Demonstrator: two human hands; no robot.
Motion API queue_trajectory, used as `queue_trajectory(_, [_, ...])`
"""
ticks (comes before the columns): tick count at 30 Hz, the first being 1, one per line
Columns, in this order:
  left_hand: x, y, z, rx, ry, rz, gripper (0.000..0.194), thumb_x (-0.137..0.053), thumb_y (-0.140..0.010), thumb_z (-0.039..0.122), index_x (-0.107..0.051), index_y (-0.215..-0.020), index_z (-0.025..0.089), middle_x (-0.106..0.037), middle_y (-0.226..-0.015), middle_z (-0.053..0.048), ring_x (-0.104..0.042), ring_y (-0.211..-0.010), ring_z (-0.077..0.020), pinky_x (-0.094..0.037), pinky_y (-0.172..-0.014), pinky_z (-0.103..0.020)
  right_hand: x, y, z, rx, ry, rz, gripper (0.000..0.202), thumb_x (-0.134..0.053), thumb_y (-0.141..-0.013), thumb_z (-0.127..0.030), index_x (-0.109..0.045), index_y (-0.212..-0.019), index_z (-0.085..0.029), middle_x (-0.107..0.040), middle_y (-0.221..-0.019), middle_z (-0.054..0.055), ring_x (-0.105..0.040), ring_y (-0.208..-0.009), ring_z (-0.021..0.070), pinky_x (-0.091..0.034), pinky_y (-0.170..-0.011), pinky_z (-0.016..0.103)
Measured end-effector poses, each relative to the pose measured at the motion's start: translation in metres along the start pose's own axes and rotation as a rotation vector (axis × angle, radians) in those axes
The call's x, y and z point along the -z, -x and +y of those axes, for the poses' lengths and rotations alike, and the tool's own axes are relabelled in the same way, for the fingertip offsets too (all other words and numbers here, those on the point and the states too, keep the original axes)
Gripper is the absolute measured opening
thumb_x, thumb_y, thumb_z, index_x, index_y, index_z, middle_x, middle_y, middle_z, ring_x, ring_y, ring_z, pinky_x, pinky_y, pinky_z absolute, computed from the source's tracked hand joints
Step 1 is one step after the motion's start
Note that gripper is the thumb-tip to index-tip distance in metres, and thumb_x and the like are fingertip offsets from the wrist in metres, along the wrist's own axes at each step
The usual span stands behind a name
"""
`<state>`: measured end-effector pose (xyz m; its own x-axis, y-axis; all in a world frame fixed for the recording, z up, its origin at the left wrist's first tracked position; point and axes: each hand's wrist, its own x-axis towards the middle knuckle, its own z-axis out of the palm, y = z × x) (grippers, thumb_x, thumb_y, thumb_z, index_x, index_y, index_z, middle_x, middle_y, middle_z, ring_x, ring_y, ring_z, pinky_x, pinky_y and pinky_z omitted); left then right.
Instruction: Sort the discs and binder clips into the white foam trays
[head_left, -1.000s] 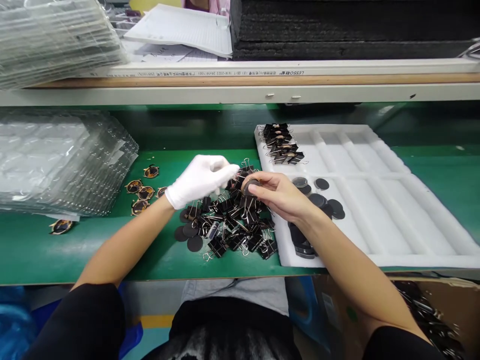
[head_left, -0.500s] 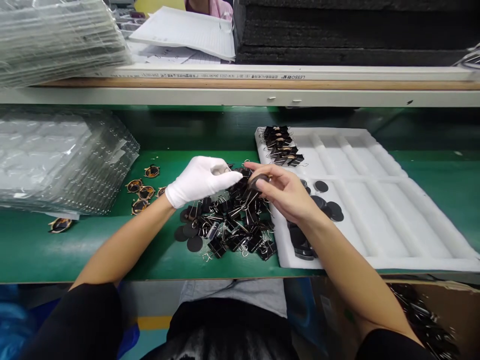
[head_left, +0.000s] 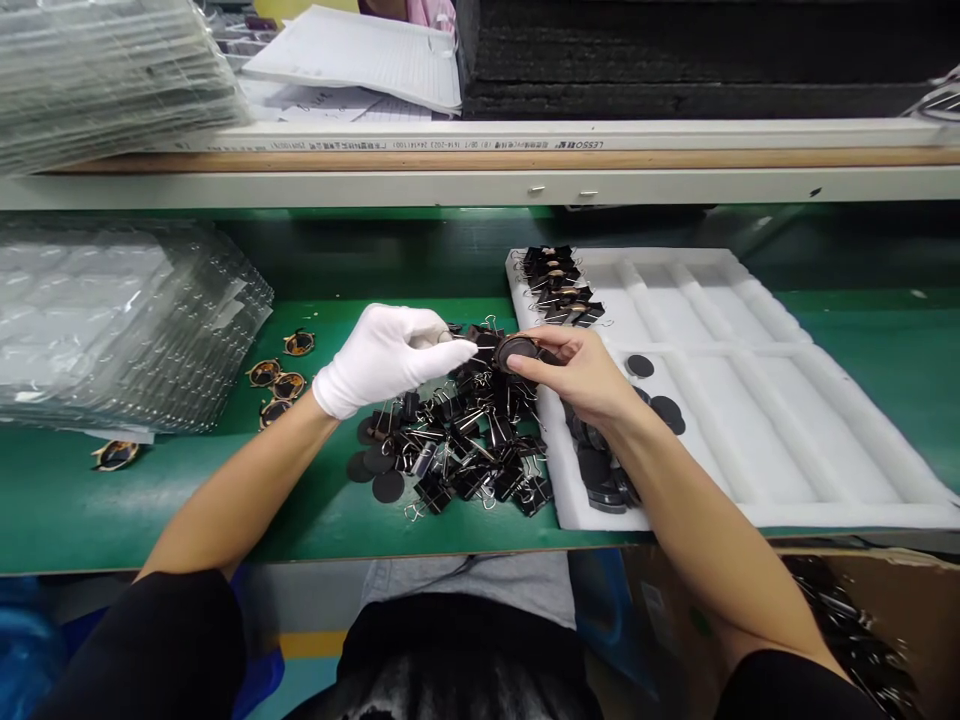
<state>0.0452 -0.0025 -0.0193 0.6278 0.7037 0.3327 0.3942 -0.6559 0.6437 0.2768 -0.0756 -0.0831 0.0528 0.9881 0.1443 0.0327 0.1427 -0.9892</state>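
Observation:
My left hand (head_left: 397,358), in a white glove, has its fingers closed on the wire handles of a black binder clip (head_left: 486,338) above the pile. My bare right hand (head_left: 574,370) pinches a round watch case (head_left: 517,352) with a black disc on its face, close beside the clip. Whether clip and case touch is hard to tell. Below both hands lies a pile of black binder clips (head_left: 465,440) with silver handles. Several loose black discs (head_left: 388,487) lie at its left edge. Farther left, several gold-rimmed watch cases (head_left: 288,385) rest on the green table (head_left: 315,510).
A white foam tray (head_left: 772,430) on the right holds a row of clipped pieces (head_left: 562,288) and black discs (head_left: 666,412). Stacked clear plastic trays (head_left: 127,320) stand at left. A shelf edge (head_left: 480,188) crosses behind; a box of dark parts (head_left: 847,620) is at lower right.
The case in my right hand has turned so its black disc faces the camera more. My left hand has shifted slightly left and down. The whole view has moved slightly.

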Motion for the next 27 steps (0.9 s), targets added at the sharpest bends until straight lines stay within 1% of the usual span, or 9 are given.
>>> queue_trajectory(3, [-0.001, 0.001, -0.003, -0.026, 0.001, -0.002, 0.043, -0.074, -0.083, 0.049, -0.061, -0.06, 0.015, -0.049, -0.051, 0.005, -0.041, -0.051, -0.0075, -0.029, -0.049, -0.023, -0.001, 0.0, 0.0, 0.036, 0.021, -0.01, 0.027, -0.092, -0.071, -0.042, -0.083, -0.091, -0.025, -0.081, -0.095, 0.003, -0.074, -0.087, 0.0209, -0.059, -0.083, 0.037])
queue_trajectory(6, [-0.003, 0.002, -0.003, -0.033, 0.018, -0.029, 0.042, -0.074, -0.083, 0.05, -0.063, -0.062, 0.015, -0.049, -0.052, 0.005, -0.041, -0.051, -0.0073, -0.029, -0.049, -0.022, -0.002, 0.001, 0.0, 0.07, 0.046, -0.019, 0.024, -0.091, -0.071, -0.041, -0.083, -0.089, -0.025, -0.081, -0.092, 0.002, -0.073, -0.084, 0.0206, -0.06, -0.077, 0.035])
queue_trajectory(9, [-0.006, 0.002, -0.002, -0.032, 0.031, -0.036, 0.043, -0.074, -0.083, 0.049, -0.061, -0.059, 0.015, -0.048, -0.052, 0.005, -0.04, -0.051, -0.0071, -0.03, -0.048, -0.021, -0.002, 0.002, -0.001, 0.106, 0.075, -0.032, 0.021, -0.089, -0.074, -0.038, -0.083, -0.088, -0.025, -0.081, -0.092, 0.002, -0.074, -0.084, 0.0209, -0.06, -0.08, 0.036])
queue_trajectory(12, [-0.007, 0.003, 0.0, -0.029, 0.045, -0.042, 0.042, -0.073, -0.083, 0.048, -0.063, -0.059, 0.015, -0.049, -0.053, 0.004, -0.041, -0.052, -0.0077, -0.032, -0.048, -0.021, -0.002, 0.004, -0.004, 0.135, 0.108, -0.047, 0.018, -0.088, -0.075, -0.037, -0.083, -0.087, -0.024, -0.081, -0.091, 0.001, -0.074, -0.085, 0.0212, -0.06, -0.081, 0.036])
queue_trajectory(17, [-0.013, 0.006, -0.001, -0.019, 0.044, -0.025, 0.042, -0.073, -0.084, 0.051, -0.066, -0.062, 0.015, -0.051, -0.052, 0.004, -0.043, -0.051, -0.0081, -0.033, -0.047, -0.021, -0.001, 0.006, -0.009, 0.124, 0.144, -0.049, 0.02, -0.087, -0.075, -0.038, -0.083, -0.088, -0.023, -0.081, -0.088, 0.002, -0.074, -0.082, 0.0215, -0.059, -0.08, 0.037])
queue_trajectory(21, [-0.017, 0.005, -0.007, -0.028, 0.01, -0.01, 0.043, -0.072, -0.085, 0.053, -0.067, -0.063, 0.015, -0.054, -0.054, 0.003, -0.045, -0.052, -0.0081, -0.033, -0.048, -0.021, -0.001, 0.005, -0.007, 0.122, 0.175, -0.025, 0.023, -0.086, -0.074, -0.039, -0.079, -0.085, -0.021, -0.079, -0.086, 0.003, -0.073, -0.08, 0.0211, -0.058, -0.077, 0.037])
queue_trajectory(24, [-0.016, 0.002, -0.014, -0.058, 0.002, -0.048, 0.037, -0.072, -0.085, 0.051, -0.074, -0.078, 0.015, -0.058, -0.057, 0.003, -0.05, -0.053, -0.0093, -0.039, -0.052, -0.022, 0.0, 0.005, -0.006, 0.187, 0.219, 0.034, 0.028, -0.087, -0.073, -0.042, -0.071, -0.086, -0.022, -0.079, -0.088, 0.003, -0.074, -0.083, 0.0222, -0.057, -0.08, 0.039])
queue_trajectory(25, [-0.016, 0.001, -0.016, -0.059, 0.023, -0.08, 0.037, -0.072, -0.086, 0.051, -0.076, -0.088, 0.015, -0.063, -0.062, 0.002, -0.054, -0.056, -0.0103, -0.043, -0.055, -0.023, 0.0, 0.005, -0.006, 0.238, 0.268, 0.073, 0.029, -0.087, -0.075, -0.044, -0.07, -0.087, -0.023, -0.079, -0.089, 0.003, -0.074, -0.085, 0.0229, -0.056, -0.082, 0.04])
queue_trajectory(27, [-0.016, 0.001, -0.016, -0.014, 0.157, -0.173, 0.048, -0.066, -0.091, 0.056, -0.074, -0.114, 0.015, -0.072, -0.076, -0.002, -0.065, -0.064, -0.0136, -0.05, -0.062, -0.025, 0.001, 0.006, -0.006, 0.362, 0.443, 0.155, 0.025, -0.081, -0.083, -0.047, -0.069, -0.087, -0.026, -0.079, -0.091, 0.003, -0.073, -0.088, 0.0246, -0.052, -0.091, 0.047])
